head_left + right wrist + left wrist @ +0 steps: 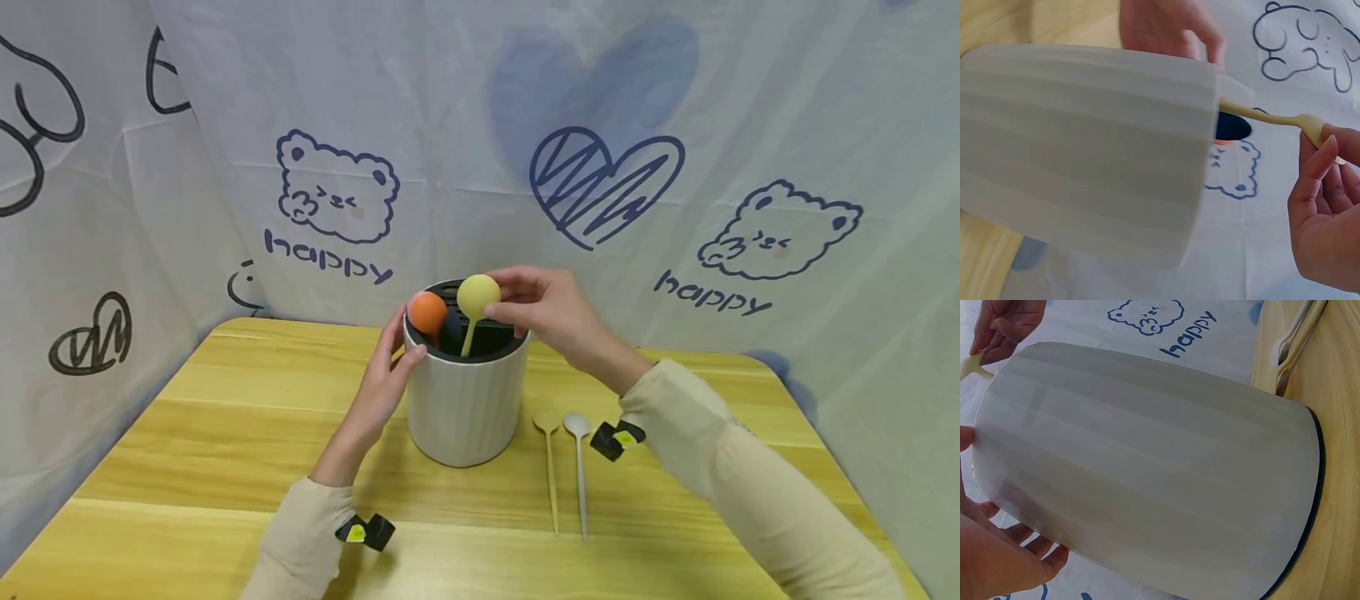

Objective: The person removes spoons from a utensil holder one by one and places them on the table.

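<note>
Head view: A person's left hand (382, 379) grips the rim of a white holder (465, 412) toward the tabletop's (225, 408) far edge, fingers and thumb partly curled, while the right hand (551, 307) pinches a yellow spoon (478, 297) at its mouth. An orange utensil (428, 313) stands inside; a second yellow spoon (551, 467) and a pale spoon (578, 426) lie outside, handles toward the near edge. Left wrist view: fingers wrap the ribbed side. Right wrist view: the pinched spoon's handle reaches in beside a dark utensil (1234, 127); apparently two utensils in, one midway, two out.
</note>
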`<action>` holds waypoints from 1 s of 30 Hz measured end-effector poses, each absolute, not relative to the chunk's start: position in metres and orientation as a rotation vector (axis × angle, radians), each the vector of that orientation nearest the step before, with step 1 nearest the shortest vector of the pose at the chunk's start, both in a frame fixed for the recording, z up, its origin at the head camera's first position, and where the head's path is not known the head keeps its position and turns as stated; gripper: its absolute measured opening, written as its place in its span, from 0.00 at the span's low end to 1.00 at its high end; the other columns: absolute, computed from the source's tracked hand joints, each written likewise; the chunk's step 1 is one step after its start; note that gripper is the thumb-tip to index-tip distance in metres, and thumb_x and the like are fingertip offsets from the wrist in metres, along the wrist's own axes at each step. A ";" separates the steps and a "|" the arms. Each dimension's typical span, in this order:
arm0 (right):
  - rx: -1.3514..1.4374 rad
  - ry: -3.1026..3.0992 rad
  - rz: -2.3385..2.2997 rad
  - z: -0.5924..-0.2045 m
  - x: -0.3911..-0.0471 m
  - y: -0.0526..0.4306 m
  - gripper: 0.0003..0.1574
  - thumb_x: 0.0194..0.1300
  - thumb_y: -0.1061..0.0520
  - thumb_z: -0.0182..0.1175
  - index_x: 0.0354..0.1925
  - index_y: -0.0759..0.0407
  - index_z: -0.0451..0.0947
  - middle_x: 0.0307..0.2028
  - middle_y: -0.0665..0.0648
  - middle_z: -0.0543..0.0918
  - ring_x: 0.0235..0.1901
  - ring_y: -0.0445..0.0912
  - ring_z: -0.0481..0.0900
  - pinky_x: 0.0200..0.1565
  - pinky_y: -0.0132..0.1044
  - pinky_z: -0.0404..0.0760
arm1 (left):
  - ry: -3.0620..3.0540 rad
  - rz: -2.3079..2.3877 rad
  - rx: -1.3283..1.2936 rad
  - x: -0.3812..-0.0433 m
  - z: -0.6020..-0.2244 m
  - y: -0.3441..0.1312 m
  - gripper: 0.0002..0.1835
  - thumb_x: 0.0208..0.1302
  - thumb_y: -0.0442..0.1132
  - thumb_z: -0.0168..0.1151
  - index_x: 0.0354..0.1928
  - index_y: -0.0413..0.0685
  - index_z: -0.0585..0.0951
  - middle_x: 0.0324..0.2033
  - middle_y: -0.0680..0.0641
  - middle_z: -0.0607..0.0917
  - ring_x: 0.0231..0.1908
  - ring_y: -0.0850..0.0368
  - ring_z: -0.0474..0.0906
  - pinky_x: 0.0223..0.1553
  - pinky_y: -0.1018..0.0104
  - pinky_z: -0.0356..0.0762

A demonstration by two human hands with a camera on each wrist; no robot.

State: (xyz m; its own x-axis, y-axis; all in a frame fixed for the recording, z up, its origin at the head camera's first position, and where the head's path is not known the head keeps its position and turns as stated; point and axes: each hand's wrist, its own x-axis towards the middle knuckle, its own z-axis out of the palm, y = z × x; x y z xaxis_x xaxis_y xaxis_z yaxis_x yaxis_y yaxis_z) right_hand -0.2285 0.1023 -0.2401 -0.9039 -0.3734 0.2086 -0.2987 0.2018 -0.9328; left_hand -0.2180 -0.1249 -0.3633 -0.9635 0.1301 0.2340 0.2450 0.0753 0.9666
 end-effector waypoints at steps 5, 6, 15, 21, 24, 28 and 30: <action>-0.688 2.411 -1.879 -0.231 -0.228 0.107 0.22 0.59 0.67 0.65 0.54 0.69 0.78 0.42 0.60 0.84 0.34 0.47 0.80 0.28 0.34 0.77 | -2.240 -2.048 -0.390 -0.217 -0.364 -0.125 0.36 0.73 0.45 0.49 0.76 0.50 0.48 0.74 0.44 0.51 0.71 0.46 0.49 0.69 0.46 0.50; -0.696 2.421 -1.890 -0.229 -0.228 0.108 0.22 0.59 0.67 0.66 0.53 0.69 0.78 0.41 0.59 0.84 0.34 0.47 0.80 0.28 0.34 0.77 | -2.240 -2.048 -0.390 -0.217 -0.365 -0.125 0.36 0.73 0.45 0.49 0.76 0.50 0.48 0.74 0.44 0.51 0.71 0.45 0.49 0.69 0.46 0.49; -0.818 2.490 -1.929 -0.210 -0.230 0.118 0.22 0.57 0.69 0.66 0.52 0.70 0.79 0.38 0.56 0.85 0.31 0.47 0.80 0.26 0.31 0.76 | -2.242 -2.055 -0.394 -0.218 -0.365 -0.123 0.36 0.72 0.45 0.49 0.76 0.50 0.49 0.74 0.44 0.51 0.71 0.46 0.50 0.69 0.47 0.51; -0.844 2.561 -1.837 -0.193 -0.228 0.120 0.22 0.58 0.68 0.67 0.52 0.69 0.79 0.39 0.59 0.85 0.34 0.47 0.82 0.27 0.31 0.77 | -2.238 -2.051 -0.393 -0.218 -0.365 -0.123 0.35 0.72 0.44 0.49 0.76 0.50 0.49 0.74 0.44 0.51 0.71 0.46 0.50 0.69 0.46 0.51; -0.857 2.586 -1.801 -0.182 -0.225 0.120 0.22 0.58 0.68 0.67 0.52 0.69 0.79 0.39 0.59 0.85 0.34 0.46 0.82 0.27 0.32 0.77 | -2.242 -2.052 -0.401 -0.219 -0.365 -0.123 0.35 0.73 0.45 0.49 0.76 0.50 0.49 0.74 0.45 0.51 0.71 0.46 0.49 0.69 0.47 0.50; -0.915 2.581 -1.804 -0.165 -0.222 0.118 0.22 0.58 0.68 0.67 0.53 0.69 0.79 0.38 0.58 0.85 0.34 0.47 0.82 0.27 0.33 0.76 | -2.250 -2.047 -0.381 -0.218 -0.364 -0.124 0.35 0.73 0.46 0.48 0.76 0.51 0.48 0.74 0.45 0.50 0.71 0.46 0.49 0.69 0.47 0.50; -0.941 2.559 -1.843 -0.159 -0.221 0.118 0.23 0.58 0.69 0.66 0.53 0.69 0.79 0.38 0.58 0.85 0.34 0.47 0.83 0.26 0.32 0.76 | -2.253 -2.042 -0.372 -0.217 -0.364 -0.125 0.35 0.73 0.46 0.48 0.76 0.51 0.48 0.74 0.45 0.50 0.71 0.46 0.49 0.69 0.47 0.49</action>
State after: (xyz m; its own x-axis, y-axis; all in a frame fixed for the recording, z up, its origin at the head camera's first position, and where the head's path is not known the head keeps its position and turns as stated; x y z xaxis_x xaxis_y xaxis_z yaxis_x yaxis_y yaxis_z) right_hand -0.2206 0.1180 -0.1590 -0.8262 -0.3585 0.4346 -0.5258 0.2136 -0.8234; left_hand -0.2173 -0.1246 -0.3637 -0.9675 0.1260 0.2194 0.2307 0.0833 0.9694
